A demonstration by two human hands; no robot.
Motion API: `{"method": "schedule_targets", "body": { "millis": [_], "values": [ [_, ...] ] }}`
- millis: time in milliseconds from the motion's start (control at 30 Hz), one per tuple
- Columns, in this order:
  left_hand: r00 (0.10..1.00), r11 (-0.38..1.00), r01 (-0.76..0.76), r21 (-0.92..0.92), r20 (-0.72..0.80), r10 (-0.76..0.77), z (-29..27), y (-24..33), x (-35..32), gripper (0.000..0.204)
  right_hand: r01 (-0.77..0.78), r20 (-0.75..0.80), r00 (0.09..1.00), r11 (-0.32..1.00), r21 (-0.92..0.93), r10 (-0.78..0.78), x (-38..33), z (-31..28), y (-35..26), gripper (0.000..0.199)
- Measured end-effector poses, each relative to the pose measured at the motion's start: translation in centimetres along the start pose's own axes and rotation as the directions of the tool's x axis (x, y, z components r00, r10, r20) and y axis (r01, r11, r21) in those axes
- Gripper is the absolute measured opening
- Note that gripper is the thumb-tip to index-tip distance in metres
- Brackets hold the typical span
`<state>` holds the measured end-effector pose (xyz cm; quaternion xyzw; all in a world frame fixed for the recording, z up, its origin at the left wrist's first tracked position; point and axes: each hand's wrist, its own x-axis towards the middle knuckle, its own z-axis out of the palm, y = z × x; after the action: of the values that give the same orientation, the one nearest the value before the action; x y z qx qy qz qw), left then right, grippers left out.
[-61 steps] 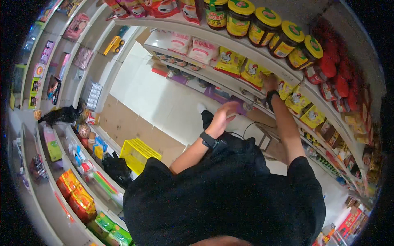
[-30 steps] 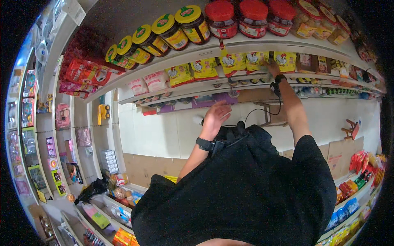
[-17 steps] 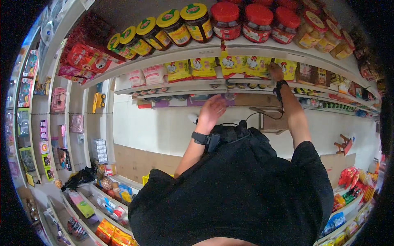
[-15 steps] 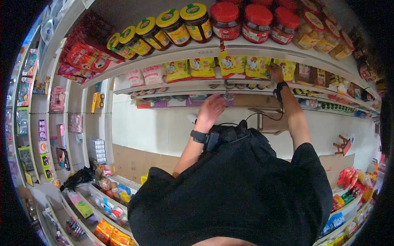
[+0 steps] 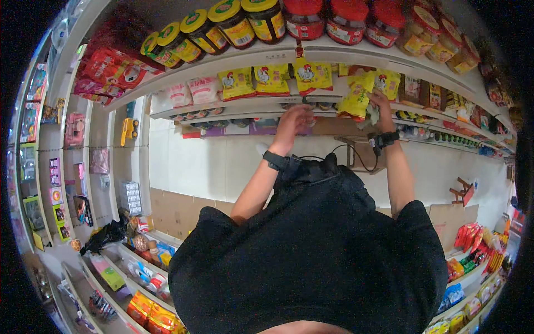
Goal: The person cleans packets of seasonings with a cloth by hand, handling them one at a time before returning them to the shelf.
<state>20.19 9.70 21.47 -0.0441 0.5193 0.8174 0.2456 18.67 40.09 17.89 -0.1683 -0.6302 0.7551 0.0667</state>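
My right hand [image 5: 380,109] is closed at the right edge of a yellow bag [image 5: 356,96] with a rooster-coloured print. This bag is tilted and hangs out over the shelf's front edge. Below the same hand shows a crumpled pale grey-green piece [image 5: 372,118], perhaps a cloth. My left hand [image 5: 293,126] hovers below the shelf front with its fingers apart and nothing in them. Above it stand matching yellow bags with a rooster picture, among them one bag [image 5: 314,75] left of the tilted bag. Another yellow bag [image 5: 388,82] stands behind my right hand.
Jars with yellow lids [image 5: 263,22] and jars with red lids [image 5: 347,21] line the shelf above. White and pink bags [image 5: 203,90] stand at the left of the bag row, brown boxes [image 5: 433,94] at its right. A small wooden stool [image 5: 463,192] is on the floor.
My right hand has drawn a yellow bag forward and tilted it out of the row; the pale crumpled piece shows now. My left hand has risen slightly toward the shelf.
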Motion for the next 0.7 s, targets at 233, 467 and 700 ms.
{"method": "schedule_targets", "body": {
  "millis": [233,467,700],
  "values": [
    [0.993,0.995,0.077,-0.071,0.100,-0.070,0.7,-1.3,0.3,0.034,-0.241,0.229,0.962,0.845,0.477,0.146,-5.7,2.4,-1.2,0.036],
    [0.903,0.571,0.252,-0.781,0.401,0.150,1.1,0.9,-2.4,0.048,-0.274,0.515,0.839,0.954,0.122,0.175,-8.4,8.0,-6.4,0.018],
    [0.939,0.647,0.172,-0.743,0.322,0.120,0.6,4.9,-5.8,0.050,0.018,0.355,0.933,0.982,-0.189,0.051,-9.6,10.1,-8.1,0.012]
  ]
}}
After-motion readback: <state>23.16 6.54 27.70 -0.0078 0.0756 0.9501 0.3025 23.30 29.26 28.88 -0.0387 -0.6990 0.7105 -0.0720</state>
